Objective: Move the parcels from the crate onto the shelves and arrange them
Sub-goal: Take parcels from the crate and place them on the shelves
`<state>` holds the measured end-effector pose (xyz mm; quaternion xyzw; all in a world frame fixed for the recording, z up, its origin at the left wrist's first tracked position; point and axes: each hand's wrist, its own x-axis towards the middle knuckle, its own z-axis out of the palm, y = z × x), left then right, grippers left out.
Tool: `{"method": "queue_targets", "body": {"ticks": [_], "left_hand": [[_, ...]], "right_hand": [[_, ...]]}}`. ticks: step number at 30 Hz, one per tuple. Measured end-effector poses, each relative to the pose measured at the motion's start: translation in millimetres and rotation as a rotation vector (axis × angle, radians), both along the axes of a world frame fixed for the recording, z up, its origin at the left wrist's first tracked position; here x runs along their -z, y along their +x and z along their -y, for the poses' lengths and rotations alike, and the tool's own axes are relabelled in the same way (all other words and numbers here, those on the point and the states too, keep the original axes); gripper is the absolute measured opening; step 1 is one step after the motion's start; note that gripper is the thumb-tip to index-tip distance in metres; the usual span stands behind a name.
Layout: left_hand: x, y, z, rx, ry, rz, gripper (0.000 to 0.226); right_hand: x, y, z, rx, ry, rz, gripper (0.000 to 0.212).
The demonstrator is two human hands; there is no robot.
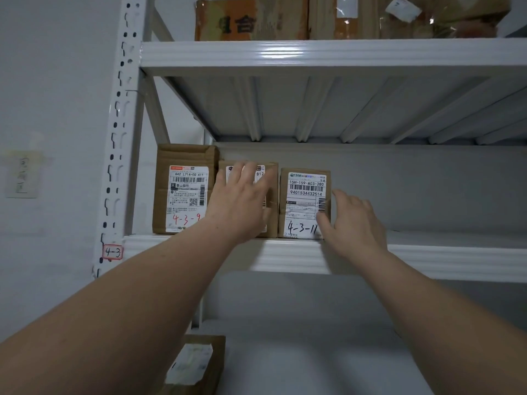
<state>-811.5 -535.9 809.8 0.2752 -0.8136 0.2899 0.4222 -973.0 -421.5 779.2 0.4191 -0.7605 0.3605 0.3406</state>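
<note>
Head view: three cardboard parcels are lined up upright, close side by side, at the left end of the middle shelf (285,255). The left hand (239,203) is laid flat on the front of the middle parcel (273,178), fingers straight and spread wide. The right hand (353,223) is held loosely open at the right edge of the 4-3-11 parcel (305,203), with the thumb touching its lower corner. The 4-3-9 parcel (182,189) is parked far left, and one more parcel (196,363) can be seen on the shelf below.
</note>
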Motion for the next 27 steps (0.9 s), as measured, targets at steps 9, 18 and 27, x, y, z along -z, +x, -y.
{"method": "queue_targets", "body": {"ticks": [9, 18, 27], "left_hand": [[30.5, 31.5, -6.7, 0.031, 0.048, 0.012, 0.067], [83.3, 56.5, -22.1, -0.002, 0.106, 0.021, 0.066], [116.2, 70.6, -71.7, -0.097, 0.149, 0.069, 0.071]], "right_hand": [[22.6, 49.3, -6.1, 0.042, 0.043, -0.091, 0.059], [65.8, 88.6, -18.7, 0.045, 0.128, -0.190, 0.057], [88.3, 93.3, -60.0, -0.025, 0.170, -0.203, 0.064]]}}
